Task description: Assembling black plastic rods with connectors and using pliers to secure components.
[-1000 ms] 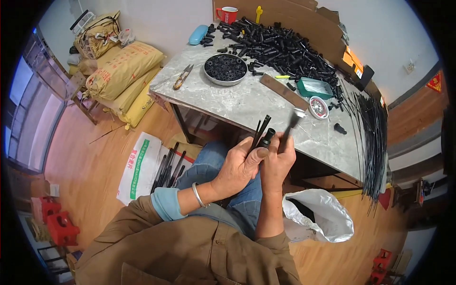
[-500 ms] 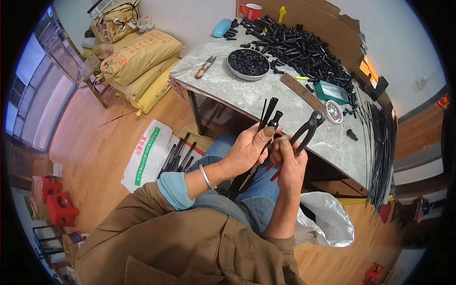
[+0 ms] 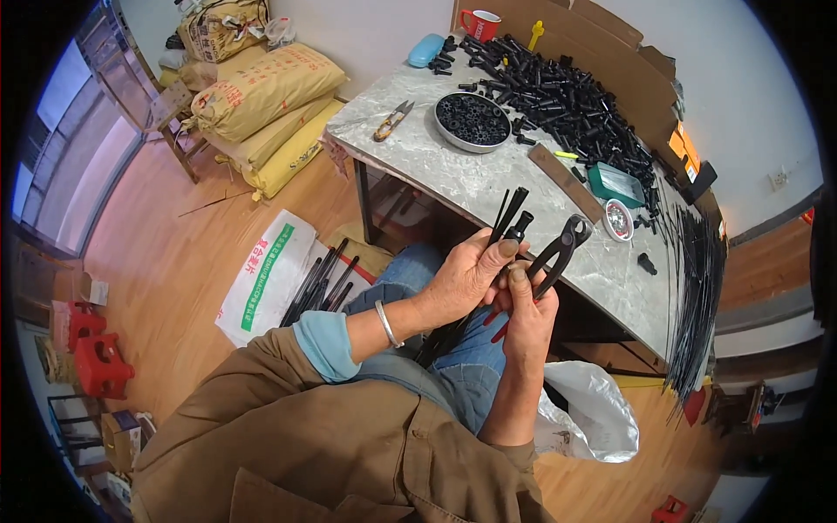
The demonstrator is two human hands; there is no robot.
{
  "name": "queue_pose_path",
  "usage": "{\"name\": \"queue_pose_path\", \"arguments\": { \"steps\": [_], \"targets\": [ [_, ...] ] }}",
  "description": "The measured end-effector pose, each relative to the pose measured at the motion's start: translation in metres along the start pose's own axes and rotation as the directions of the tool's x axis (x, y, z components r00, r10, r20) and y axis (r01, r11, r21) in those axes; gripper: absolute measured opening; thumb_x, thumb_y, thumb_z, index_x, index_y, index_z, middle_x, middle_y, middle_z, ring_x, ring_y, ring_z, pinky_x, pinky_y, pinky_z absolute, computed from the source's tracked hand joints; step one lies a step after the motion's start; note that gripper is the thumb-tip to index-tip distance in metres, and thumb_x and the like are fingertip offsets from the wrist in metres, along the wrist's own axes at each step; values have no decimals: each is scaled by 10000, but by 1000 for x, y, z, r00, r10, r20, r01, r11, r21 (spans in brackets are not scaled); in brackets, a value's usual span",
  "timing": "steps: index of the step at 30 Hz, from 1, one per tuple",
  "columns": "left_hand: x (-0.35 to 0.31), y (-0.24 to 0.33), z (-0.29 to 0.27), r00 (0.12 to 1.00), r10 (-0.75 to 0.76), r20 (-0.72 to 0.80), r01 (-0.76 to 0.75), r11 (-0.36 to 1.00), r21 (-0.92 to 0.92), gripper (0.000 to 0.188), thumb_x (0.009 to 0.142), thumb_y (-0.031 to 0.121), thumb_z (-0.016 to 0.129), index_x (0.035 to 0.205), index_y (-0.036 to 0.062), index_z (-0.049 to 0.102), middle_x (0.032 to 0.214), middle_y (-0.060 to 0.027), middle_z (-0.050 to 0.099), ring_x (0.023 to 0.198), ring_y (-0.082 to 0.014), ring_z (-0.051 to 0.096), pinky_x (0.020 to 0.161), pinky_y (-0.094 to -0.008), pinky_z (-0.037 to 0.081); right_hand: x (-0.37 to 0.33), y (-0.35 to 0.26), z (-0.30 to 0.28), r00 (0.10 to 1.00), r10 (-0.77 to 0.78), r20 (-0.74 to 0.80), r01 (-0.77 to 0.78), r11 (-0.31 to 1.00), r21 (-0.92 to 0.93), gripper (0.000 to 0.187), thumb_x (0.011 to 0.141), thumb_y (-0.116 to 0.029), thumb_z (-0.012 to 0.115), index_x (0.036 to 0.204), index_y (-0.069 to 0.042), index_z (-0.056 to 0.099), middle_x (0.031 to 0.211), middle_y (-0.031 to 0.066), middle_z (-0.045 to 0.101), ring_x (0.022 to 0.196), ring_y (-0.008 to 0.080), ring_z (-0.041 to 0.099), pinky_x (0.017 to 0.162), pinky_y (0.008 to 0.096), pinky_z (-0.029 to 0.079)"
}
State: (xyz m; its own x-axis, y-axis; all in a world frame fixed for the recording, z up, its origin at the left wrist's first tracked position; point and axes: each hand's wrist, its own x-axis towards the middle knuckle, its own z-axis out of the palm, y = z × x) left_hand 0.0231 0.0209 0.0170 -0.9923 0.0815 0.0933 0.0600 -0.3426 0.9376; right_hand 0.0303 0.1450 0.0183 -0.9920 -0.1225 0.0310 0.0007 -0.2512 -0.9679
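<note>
We are gripping a bundle of thin black rods (image 3: 508,213) in our left hand (image 3: 462,281), fingers clenched around its middle, above our lap. They are looking stiff and light, perhaps slippery. Our right hand (image 3: 527,318) is clasping the pincers (image 3: 558,253), jaws seemingly parted.

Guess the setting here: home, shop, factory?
Probably a small home-style assembly workshop: a marble-look table heaped with black plastic parts, stuffed sacks by the wall, pincers in the right hand.
</note>
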Motion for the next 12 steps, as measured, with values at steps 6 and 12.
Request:
{"name": "queue_pose_path", "arguments": {
  "steps": [6, 12],
  "targets": [
    [-2, 1, -3, 999, -19, 28, 18, 1000, 22, 566, 965, 522, 461, 1157, 5, 588, 851, -6, 633, 561, -2, 439, 472, -163, 360, 0, -1, 2, 1000, 16, 17, -17, 998, 54, 203, 964, -209, 585, 938, -8, 580, 734, 28, 571, 584, 102, 557, 501, 216, 366],
    [-2, 3, 0, 1000, 13, -4, -13, 1000, 21, 538, 961, 508, 483, 1082, -3, 599, 699, 1, 519, 533, -36, 458, 455, -182, 401, 2, 2, -1, 1000, 26, 18, -27, 996, 84, 230, 949, -229, 608, 945, -1, 584, 744, 46, 583, 586, 135, 576, 503, 232, 393]
  ]
}}
